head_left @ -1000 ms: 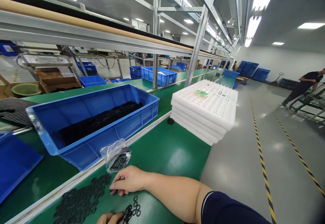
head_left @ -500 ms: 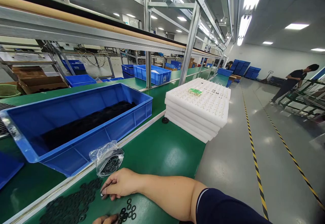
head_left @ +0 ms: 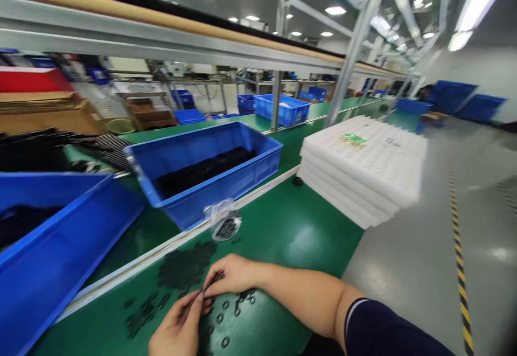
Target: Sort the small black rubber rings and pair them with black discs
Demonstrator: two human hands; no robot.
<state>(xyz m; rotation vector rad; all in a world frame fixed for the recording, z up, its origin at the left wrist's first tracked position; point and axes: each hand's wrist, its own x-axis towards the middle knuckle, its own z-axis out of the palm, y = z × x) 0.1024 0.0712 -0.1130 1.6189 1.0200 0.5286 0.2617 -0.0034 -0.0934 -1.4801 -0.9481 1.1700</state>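
Note:
My left hand (head_left: 177,321) and my right hand (head_left: 234,276) meet fingertip to fingertip over the green bench. Both are closed in a pinch; a small dark thing seems to sit between them, too hidden and blurred to name. Below my right hand, several black rings (head_left: 220,318) lie loose on the bench. Beyond my fingers spreads a flat heap of black rings (head_left: 186,264), and to its left is a smaller dark cluster (head_left: 141,315) of small parts. A clear plastic bag (head_left: 226,221) with more black rings stands just past my right hand.
A long blue bin (head_left: 218,186) with black contents stands behind the white rail, and another blue bin (head_left: 72,243) is at left. Stacked white foam trays (head_left: 355,178), with a green circuit board (head_left: 354,139) on top, rest near the bench's right edge. A metal post (head_left: 353,49) rises behind.
The view has swung left, bringing the left blue bin into sight. My left hand has come up from the bottom edge, and its fingertips now meet those of my right hand.

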